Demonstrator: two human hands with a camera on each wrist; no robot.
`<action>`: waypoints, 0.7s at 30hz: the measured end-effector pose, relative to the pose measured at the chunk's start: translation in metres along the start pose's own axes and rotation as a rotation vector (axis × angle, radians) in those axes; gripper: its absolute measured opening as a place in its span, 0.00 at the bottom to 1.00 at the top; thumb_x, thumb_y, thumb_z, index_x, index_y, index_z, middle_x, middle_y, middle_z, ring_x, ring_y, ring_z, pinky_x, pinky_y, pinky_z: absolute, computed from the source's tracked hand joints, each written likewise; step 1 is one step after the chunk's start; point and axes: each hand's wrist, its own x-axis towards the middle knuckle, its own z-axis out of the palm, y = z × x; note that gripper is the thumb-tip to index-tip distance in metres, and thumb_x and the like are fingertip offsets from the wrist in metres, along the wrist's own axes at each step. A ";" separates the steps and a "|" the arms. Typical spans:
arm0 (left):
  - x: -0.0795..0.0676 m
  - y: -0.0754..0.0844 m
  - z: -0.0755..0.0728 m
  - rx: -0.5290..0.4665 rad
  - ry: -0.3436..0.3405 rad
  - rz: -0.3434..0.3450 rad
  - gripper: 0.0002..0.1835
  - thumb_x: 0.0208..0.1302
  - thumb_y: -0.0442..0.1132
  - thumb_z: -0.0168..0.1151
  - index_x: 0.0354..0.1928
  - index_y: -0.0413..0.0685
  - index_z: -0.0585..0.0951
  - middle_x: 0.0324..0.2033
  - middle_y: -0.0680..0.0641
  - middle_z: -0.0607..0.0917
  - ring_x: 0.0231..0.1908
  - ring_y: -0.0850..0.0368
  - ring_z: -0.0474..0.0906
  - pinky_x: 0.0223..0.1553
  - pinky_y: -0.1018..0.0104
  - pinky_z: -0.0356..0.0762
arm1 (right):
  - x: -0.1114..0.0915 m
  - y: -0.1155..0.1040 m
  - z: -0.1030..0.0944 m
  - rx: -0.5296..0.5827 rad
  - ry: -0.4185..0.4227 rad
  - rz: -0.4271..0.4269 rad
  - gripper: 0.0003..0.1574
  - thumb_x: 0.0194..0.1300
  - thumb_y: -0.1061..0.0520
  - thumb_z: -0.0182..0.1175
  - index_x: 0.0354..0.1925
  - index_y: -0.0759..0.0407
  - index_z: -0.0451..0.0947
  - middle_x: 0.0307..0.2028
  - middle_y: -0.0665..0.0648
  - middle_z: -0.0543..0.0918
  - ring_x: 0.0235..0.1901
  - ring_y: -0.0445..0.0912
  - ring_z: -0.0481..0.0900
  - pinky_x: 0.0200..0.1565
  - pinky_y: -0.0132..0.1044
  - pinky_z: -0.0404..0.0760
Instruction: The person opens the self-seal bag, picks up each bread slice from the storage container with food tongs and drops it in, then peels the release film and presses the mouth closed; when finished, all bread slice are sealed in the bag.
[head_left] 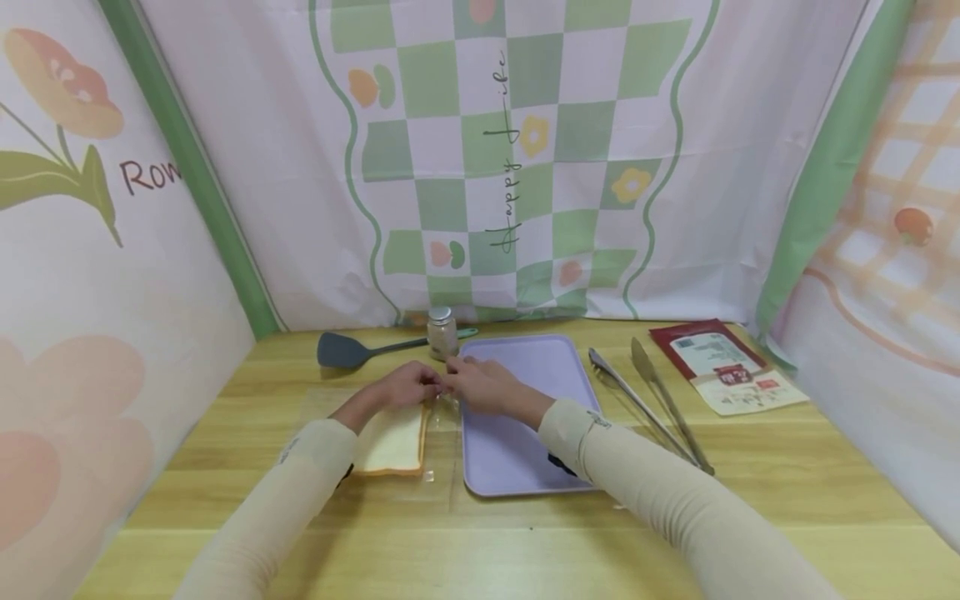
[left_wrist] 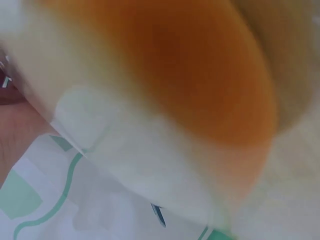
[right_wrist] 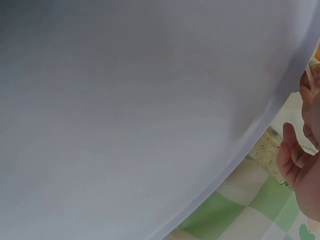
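Note:
A slice of bread [head_left: 390,446] with an orange-brown crust lies in a clear plastic bag [head_left: 444,454], left of the lilac tray [head_left: 525,450]. At the bag's far right part, my left hand [head_left: 403,385] pinches the plastic with its fingertips. My right hand [head_left: 486,387] meets it there, thumb and fingers also pinching the film, its palm over the tray's left edge. Blurred crust [left_wrist: 200,85] fills much of the left wrist view, with part of a hand [left_wrist: 20,132] at its left edge. The tray's surface [right_wrist: 150,125] takes up most of the right wrist view.
Behind the hands stands a small glass jar [head_left: 442,333] with a metal lid. A dark spatula [head_left: 347,351] lies at the back left. Right of the tray are metal tongs [head_left: 663,408] and a red and cream pouch [head_left: 727,367]. Printed curtains [head_left: 525,167] enclose the table.

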 end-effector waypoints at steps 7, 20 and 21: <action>0.000 0.005 0.002 0.065 0.035 -0.032 0.10 0.69 0.33 0.56 0.38 0.36 0.86 0.26 0.50 0.84 0.25 0.63 0.73 0.30 0.70 0.73 | -0.002 -0.002 -0.001 -0.006 0.004 -0.010 0.06 0.74 0.54 0.55 0.45 0.47 0.77 0.38 0.49 0.68 0.31 0.45 0.71 0.19 0.33 0.67; 0.004 0.014 0.007 0.139 0.089 -0.066 0.09 0.66 0.31 0.57 0.37 0.41 0.87 0.27 0.50 0.86 0.25 0.62 0.75 0.29 0.70 0.73 | -0.003 0.000 -0.002 0.130 -0.034 0.004 0.06 0.68 0.64 0.58 0.39 0.53 0.76 0.34 0.49 0.70 0.30 0.43 0.72 0.23 0.33 0.72; 0.004 0.013 0.008 0.145 0.093 -0.055 0.09 0.66 0.31 0.57 0.36 0.40 0.87 0.26 0.50 0.86 0.25 0.62 0.74 0.28 0.71 0.72 | -0.003 0.000 -0.002 0.142 -0.037 0.002 0.07 0.67 0.65 0.58 0.39 0.53 0.76 0.34 0.50 0.70 0.30 0.43 0.72 0.24 0.33 0.72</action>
